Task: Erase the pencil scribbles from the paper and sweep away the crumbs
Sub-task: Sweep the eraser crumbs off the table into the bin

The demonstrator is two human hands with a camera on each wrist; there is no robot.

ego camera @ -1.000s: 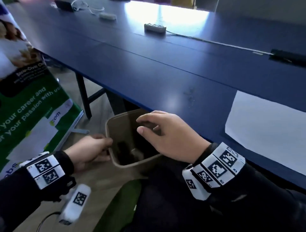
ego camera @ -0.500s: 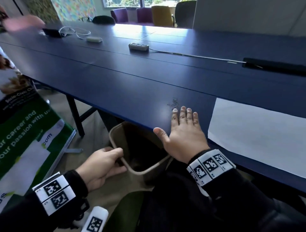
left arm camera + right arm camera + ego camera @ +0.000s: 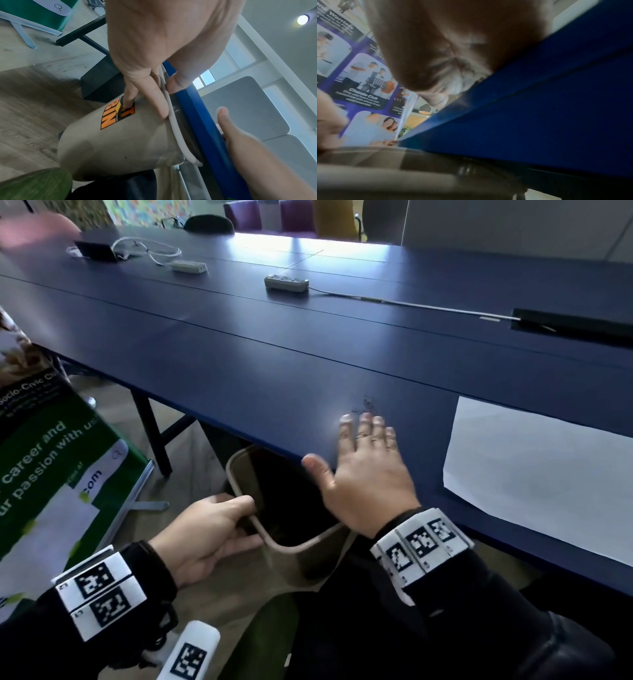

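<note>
While our left hand (image 3: 209,534) grips the rim of the beige bin (image 3: 291,553), thumb inside and fingers on the outer wall, we hold the bin just under the near edge of the blue counter (image 3: 239,364). Our right hand (image 3: 366,470) lies flat on the counter, fingers straight, holding nothing. Dark crumbs (image 3: 364,405) sit just beyond its fingertips. Paper (image 3: 541,474) lies to the right, apart from the hand.

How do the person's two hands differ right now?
The left hand grips the bin rim below the table edge; the right hand lies flat on top. Left fingers curl; right fingers are straight, just short of the crumbs. Both wear marker wristbands.
</note>
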